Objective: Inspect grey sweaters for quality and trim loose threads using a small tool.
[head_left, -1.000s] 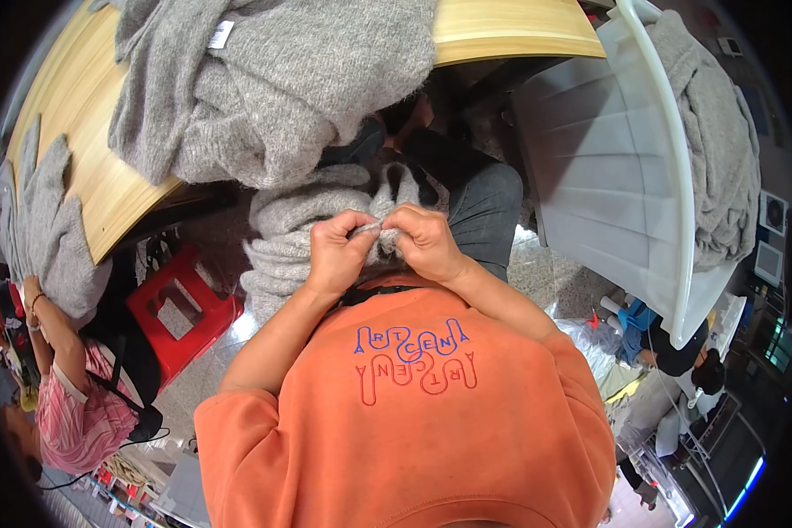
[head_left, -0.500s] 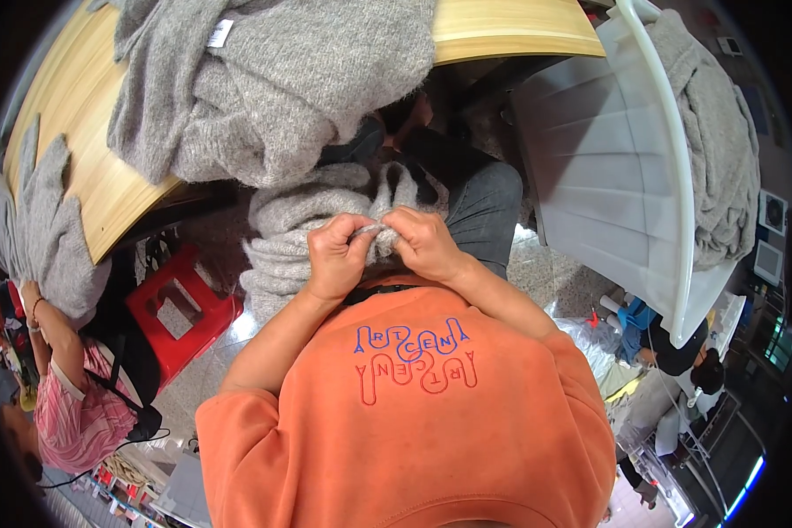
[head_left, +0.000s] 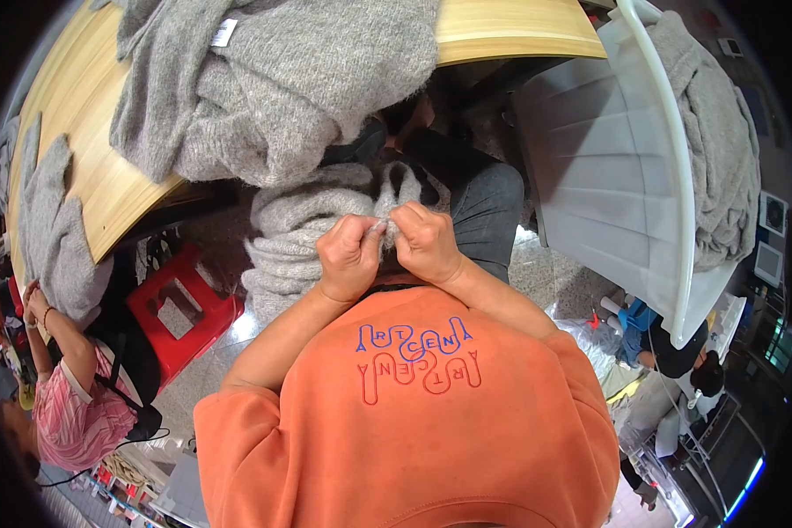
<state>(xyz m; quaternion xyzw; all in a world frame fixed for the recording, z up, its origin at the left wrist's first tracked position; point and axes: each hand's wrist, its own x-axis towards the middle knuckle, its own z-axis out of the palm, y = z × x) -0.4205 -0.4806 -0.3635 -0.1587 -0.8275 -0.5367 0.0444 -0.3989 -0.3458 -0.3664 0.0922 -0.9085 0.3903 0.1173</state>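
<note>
both hands, left hand (head_left: 350, 257) and right hand (head_left: 424, 242), pinch a spot on the grey knit garment (head_left: 304, 233) in the lap, apparently picking at it; next needs fine, steady pulling. more knitwear (head_left: 282, 79) covers the counter (head_left: 88, 167) beyond.

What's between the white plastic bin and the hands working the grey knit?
In the head view, the person's knee in dark grey trousers lies between the white plastic bin and the right hand, which pinches the grey knit with the left hand.

The person wears an orange short-sleeved shirt (head_left: 414, 431) with outlined blue and red lettering across the chest, and dark grey trousers (head_left: 484, 207); both forearms are bare.
</note>
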